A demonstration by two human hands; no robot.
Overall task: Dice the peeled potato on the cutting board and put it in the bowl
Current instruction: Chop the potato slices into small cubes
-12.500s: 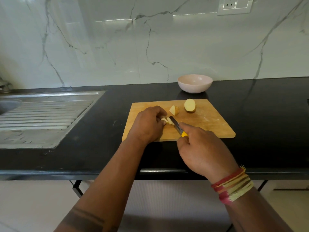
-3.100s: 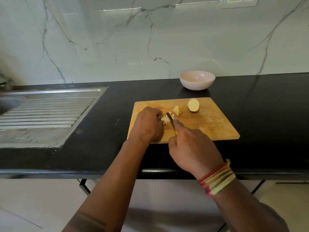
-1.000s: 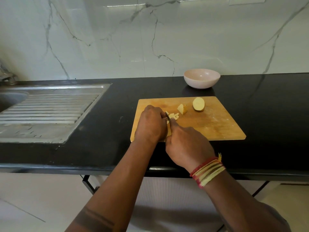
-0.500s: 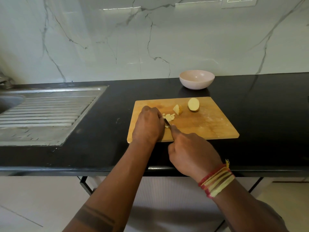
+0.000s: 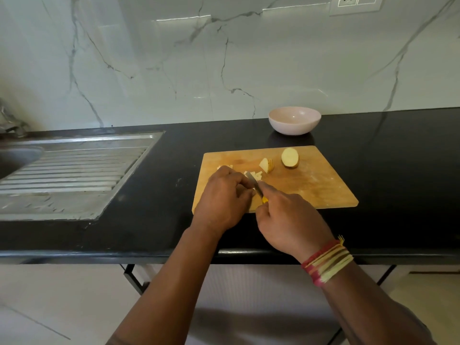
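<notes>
Two hands work the cutting board (image 5: 311,188): left hand (image 5: 224,195) curls over potato strips (image 5: 252,174) to steady them, right hand (image 5: 288,220) grips knife (image 5: 255,183) dicing; empty bowl (image 5: 294,120) behind board.

**Both hands low and close, knuckles up**

The left hand (image 5: 224,195) lies palm-down with its fingers curled under, back of the hand facing the camera. Just beside it, the right hand (image 5: 288,220) is closed in a grip, forefinger stretched forward. Both forearms reach in from below, converging; the right wrist wears red and yellow thread bands (image 5: 327,263).
</notes>
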